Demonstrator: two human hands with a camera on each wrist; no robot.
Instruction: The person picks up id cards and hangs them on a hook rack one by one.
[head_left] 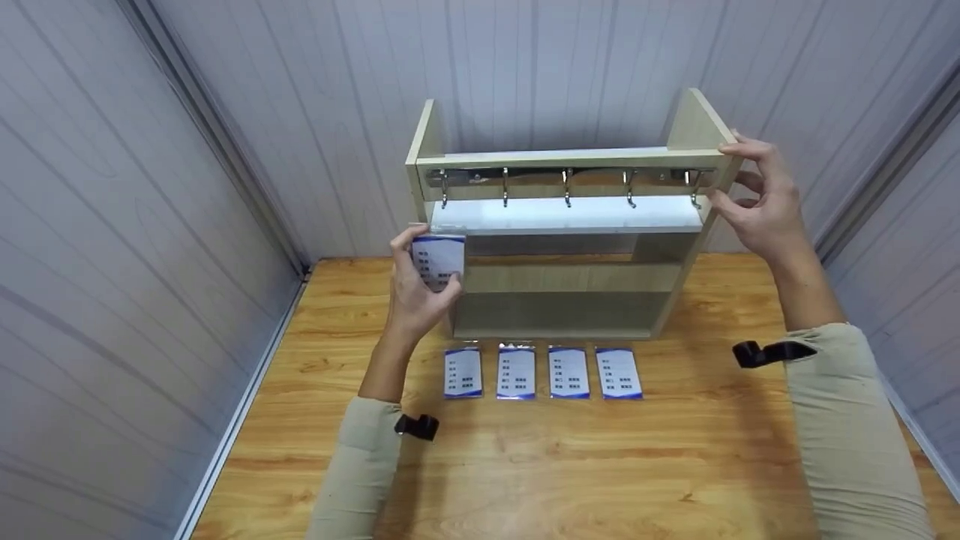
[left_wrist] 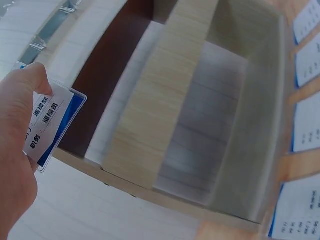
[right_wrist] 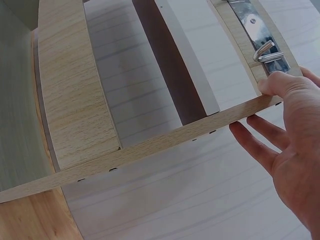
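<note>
Left hand (head_left: 417, 294) pinches badge card (head_left: 439, 259) at rack's (head_left: 566, 225) 9 o'clock edge; right hand (head_left: 759, 196), fingers relaxed, steadies its 3 o'clock panel; advise slot squarely onto leftmost hook (head_left: 444, 187), rack braced.

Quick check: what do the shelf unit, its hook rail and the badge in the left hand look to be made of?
Shelf unit: likely laminated particle board, matte pale wood grain, thin edges with small notches in the right wrist view.
Hook rail: polished metal, probably steel, with bright reflections.
Badge: printed white and blue card in a clear glossy plastic sleeve, pinched by the left hand.
</note>
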